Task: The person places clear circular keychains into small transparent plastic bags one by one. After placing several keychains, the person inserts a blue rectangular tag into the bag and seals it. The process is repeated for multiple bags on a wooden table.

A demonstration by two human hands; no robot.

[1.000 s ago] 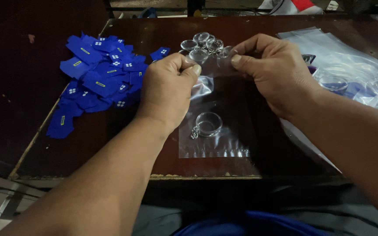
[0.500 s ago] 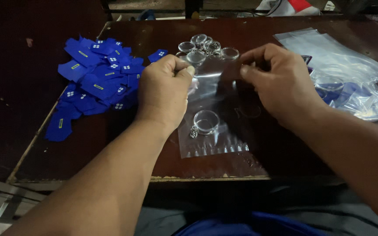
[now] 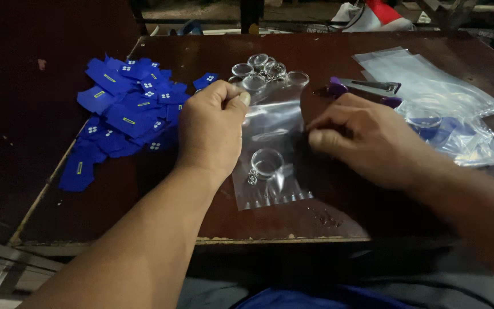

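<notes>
Far left on the dark wooden surface lies a loose heap of blue tags, each with a small pale mark; several trail down toward the near edge.

Just right of the heap, my left hand is closed into a pinch, thumb against forefinger, gripping the upper left corner of a clear plastic bag. The bag lies flat on the surface, running from my fingers down toward me. Inside it, in the lower half, sits one clear round keyring with a small metal loop at its lower left.

Beyond the top of the bag, a cluster of similar clear round keyrings rests on the surface, touching one another.

My right hand lies at the bag's right edge, fingers drawn together and bent, fingertips pressing the plastic; whether it pinches the bag or only holds it down I cannot tell.

Behind that hand is a stapler with purple ends. Far right, a pile of clear plastic bags lies stacked, some showing blue contents.
</notes>
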